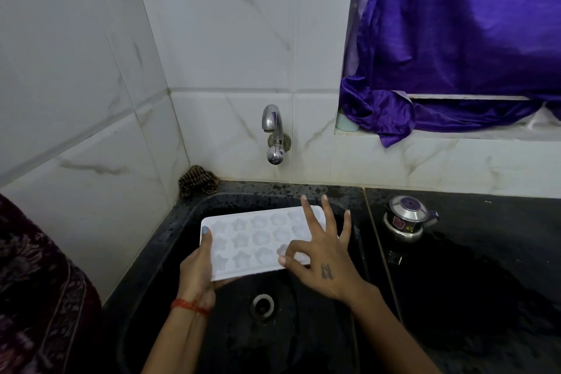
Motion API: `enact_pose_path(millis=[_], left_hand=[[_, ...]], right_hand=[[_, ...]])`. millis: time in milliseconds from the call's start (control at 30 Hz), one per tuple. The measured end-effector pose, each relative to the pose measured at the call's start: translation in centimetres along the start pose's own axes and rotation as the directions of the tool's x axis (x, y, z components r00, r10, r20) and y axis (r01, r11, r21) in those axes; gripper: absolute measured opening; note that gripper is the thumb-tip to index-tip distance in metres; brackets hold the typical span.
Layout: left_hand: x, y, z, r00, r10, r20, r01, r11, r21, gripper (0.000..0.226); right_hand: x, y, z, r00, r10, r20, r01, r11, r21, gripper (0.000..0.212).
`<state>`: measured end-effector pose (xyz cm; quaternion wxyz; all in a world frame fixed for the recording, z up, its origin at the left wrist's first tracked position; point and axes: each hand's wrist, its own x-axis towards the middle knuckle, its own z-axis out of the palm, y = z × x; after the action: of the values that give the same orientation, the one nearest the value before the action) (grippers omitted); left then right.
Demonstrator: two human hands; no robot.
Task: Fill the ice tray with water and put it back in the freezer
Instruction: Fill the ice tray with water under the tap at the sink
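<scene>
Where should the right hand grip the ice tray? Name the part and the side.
The bare right short rim of the ice tray, approached from the right. The left hand already holds the left end, and the tray is long and flat, so opposite ends keep it level.

The white, matt plastic ice tray [261, 240] with its star-shaped cups looked smooth, and it was held over a black speckled stone sink [212, 328] whose surface shone wet. The curved metal tap [274, 133] and the small steel kettle [405, 218] were polished and mirror-bright against glossy white marble-veined wall tiles [230, 39]. The purple curtain cloth [455, 39] had a satin sheen, while the brown checked rag [197, 181] looked coarse and dull.
</scene>
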<state>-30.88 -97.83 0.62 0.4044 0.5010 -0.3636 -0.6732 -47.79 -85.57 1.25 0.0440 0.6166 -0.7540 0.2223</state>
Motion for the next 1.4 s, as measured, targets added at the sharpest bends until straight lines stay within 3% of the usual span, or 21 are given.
enact_pose_path(millis=[133,400,600,733,967,1233,1400], left_hand=[[0.0,0.2,0.1,1.0,0.004,0.01,-0.004,1.0,-0.014,0.036],[0.0,0.2,0.0,1.0,0.005,0.002,-0.005,1.0,-0.02,0.037],[-0.2,0.2,0.1,1.0,0.003,0.018,-0.003,1.0,-0.014,0.038],[-0.3,0.3,0.4,1.0,-0.001,0.02,0.001,1.0,-0.022,0.038],[-0.6,0.4,0.7,0.999,0.009,0.031,-0.008,1.0,-0.014,0.037],[-0.7,0.2,1.0,0.999,0.017,0.03,-0.016,1.0,-0.021,0.036],[-0.5,0.1,0.9,0.999,0.015,0.029,-0.015,1.0,-0.015,0.036]], right_hand=[[-0.1,-0.3,0.3,0.998,-0.033,-0.052,0.031,0.998,-0.054,0.043],[0.2,-0.4,0.4,0.997,0.052,0.055,-0.064,0.967,0.246,0.024],[0.1,-0.4,0.0,0.999,0.047,0.02,-0.049,0.992,0.118,0.026],[0.2,-1.2,0.0,0.999,0.043,-0.031,-0.036,0.979,0.203,0.02],[0.4,-2.6,0.7,0.999,-0.034,-0.005,0.035,0.996,0.077,0.039],[0.6,-2.4,0.6,0.998,-0.013,0.067,-0.001,0.98,0.197,0.03],[0.6,-2.3,0.6,1.0,-0.029,0.007,0.029,0.997,0.067,0.038]])
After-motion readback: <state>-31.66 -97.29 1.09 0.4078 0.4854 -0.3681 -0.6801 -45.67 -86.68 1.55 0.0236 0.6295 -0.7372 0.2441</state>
